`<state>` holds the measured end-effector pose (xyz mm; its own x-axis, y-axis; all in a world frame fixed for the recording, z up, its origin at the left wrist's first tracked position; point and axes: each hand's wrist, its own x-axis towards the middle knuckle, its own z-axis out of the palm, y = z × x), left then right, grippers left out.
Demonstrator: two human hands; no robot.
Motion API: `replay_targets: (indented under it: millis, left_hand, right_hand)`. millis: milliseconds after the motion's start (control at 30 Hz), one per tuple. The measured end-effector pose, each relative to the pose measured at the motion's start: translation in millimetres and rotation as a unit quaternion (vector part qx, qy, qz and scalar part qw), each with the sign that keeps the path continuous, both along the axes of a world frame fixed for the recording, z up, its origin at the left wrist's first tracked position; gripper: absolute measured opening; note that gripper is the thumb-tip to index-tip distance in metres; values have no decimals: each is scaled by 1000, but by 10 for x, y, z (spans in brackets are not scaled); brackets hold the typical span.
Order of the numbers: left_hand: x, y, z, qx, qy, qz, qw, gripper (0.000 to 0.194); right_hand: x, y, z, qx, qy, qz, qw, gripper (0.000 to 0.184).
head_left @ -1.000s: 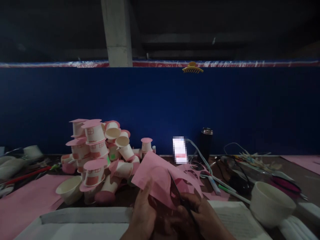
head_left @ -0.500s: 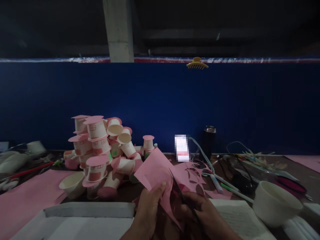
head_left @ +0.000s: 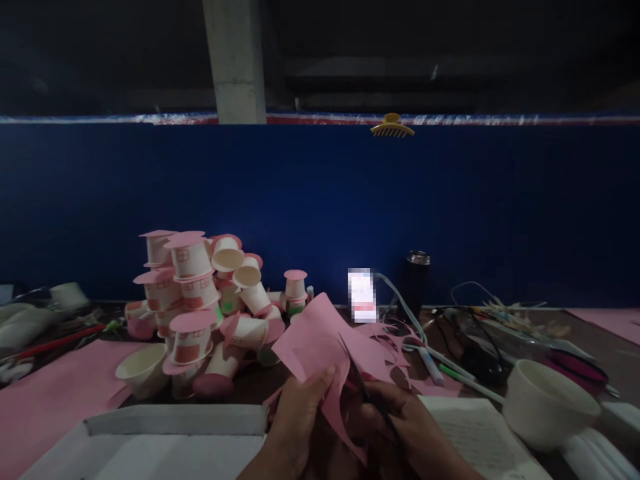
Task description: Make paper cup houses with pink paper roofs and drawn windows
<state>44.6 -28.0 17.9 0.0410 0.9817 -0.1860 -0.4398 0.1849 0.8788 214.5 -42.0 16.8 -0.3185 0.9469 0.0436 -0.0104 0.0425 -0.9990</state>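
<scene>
A sheet of pink paper (head_left: 315, 333) is pinched in my left hand (head_left: 303, 413), thumb on top and fingers hidden beneath. My right hand (head_left: 395, 413) is closed around a pair of dark scissors (head_left: 356, 370). The scissors' blades lie against the paper, along a curved cut, and a narrow strip curls down below the cut edge. The handles are mostly covered by my right fingers. Behind the held sheet, pink paper scraps (head_left: 390, 347) with rounded cut-outs lie on the table.
On the left stand stacked paper cups (head_left: 193, 257) with pink disc tops, beside a cream bowl (head_left: 143, 370). A white box (head_left: 175, 420) sits at the front left. Rightward are a lit phone (head_left: 363, 297), a dark flask (head_left: 417, 283), cables, a marker (head_left: 431, 367) and a white cup (head_left: 547, 403).
The pink sheet has turned slightly and shifted a little right in my left hand. My right hand keeps the scissors at the cut, and the view has moved slightly.
</scene>
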Motion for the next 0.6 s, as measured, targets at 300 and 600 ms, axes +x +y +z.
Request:
replay_targets:
  millis: [300, 600]
  left_hand:
    - [-14, 18, -5, 17, -2, -2, 1000, 38]
    - [-40, 31, -25, 34, -23, -39, 998, 47]
  right_hand:
    - [7, 2, -37, 17, 25, 9, 999, 35]
    - [27, 28, -56, 40, -5, 2, 999, 33]
